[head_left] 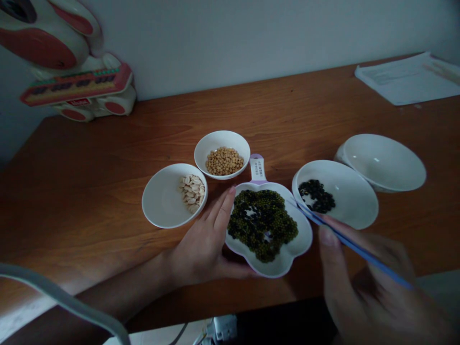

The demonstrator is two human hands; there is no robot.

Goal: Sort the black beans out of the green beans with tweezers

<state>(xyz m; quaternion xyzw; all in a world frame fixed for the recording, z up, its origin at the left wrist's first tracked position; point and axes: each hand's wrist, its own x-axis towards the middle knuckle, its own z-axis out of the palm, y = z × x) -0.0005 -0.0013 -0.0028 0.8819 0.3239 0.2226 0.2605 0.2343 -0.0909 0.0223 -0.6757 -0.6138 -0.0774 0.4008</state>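
Note:
My left hand [206, 239] grips the left rim of a white flower-shaped bowl [304, 239] with a labelled handle, thumb underneath and fingers along the side. Inside lie mixed green and black beans [264, 223]. Between the thumb and fingers of my right hand [373, 278] are slim blue tweezers [354, 247], somewhat blurred. Their tips point left, over the gap between the flower-shaped bowl's right rim and a round white bowl [355, 201]. Black beans [318, 196] are gathered at the left side of that round bowl. I cannot make out anything between the tips.
Shelled peanuts sit in a white bowl [160, 201] at left, yellow soybeans in another [223, 139] behind. A further white bowl [388, 160] stands at right. A toy animal with a keyboard [79, 86], papers [413, 79] and a pale cable [72, 302] are around the wooden table [280, 110].

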